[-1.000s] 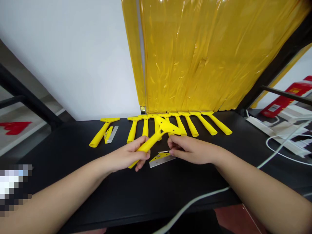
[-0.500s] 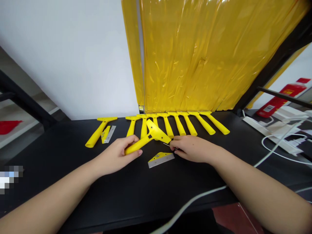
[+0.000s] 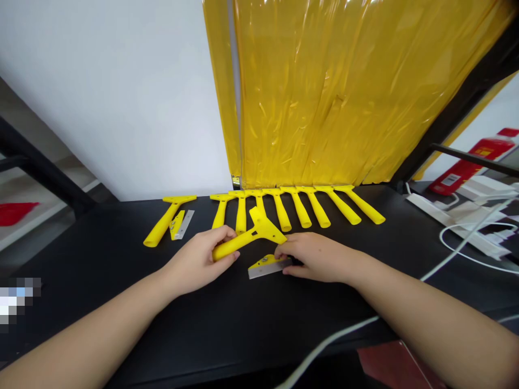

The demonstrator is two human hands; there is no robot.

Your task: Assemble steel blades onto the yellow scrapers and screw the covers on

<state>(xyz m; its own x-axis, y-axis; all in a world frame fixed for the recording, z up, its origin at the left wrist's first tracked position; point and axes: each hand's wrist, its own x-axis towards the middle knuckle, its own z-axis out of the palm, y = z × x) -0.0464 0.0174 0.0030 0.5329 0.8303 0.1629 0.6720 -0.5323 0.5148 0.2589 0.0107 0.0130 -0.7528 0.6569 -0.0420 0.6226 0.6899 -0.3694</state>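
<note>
My left hand [image 3: 205, 256] is wrapped round the handle of a yellow plastic scraper [image 3: 263, 227], holding it tilted with its wide head up and to the right. Below that head lies a yellow-and-grey blade plate [image 3: 263, 267] with small screws. My right hand [image 3: 312, 256] is closed at the plate's right end, thumb and fingertips about its edge; that end is partly hidden by the fingers. A second blade plate [image 3: 181, 224] rests on the black table beside a yellow scraper handle [image 3: 162, 221] at the left.
Several more yellow scraper handles [image 3: 302, 208] stand in a row along the table's back edge. A white panel and a yellow plastic sheet [image 3: 324, 97] rise behind. To the right are white power strips [image 3: 458, 227], cables and a red bottle [image 3: 470, 162]. A pale cable [image 3: 336, 337] crosses the front edge.
My right hand has moved down from beside the scraper head onto the blade plate's right end. A thin strip seen earlier at its fingertips no longer shows. The held scraper has dipped slightly.
</note>
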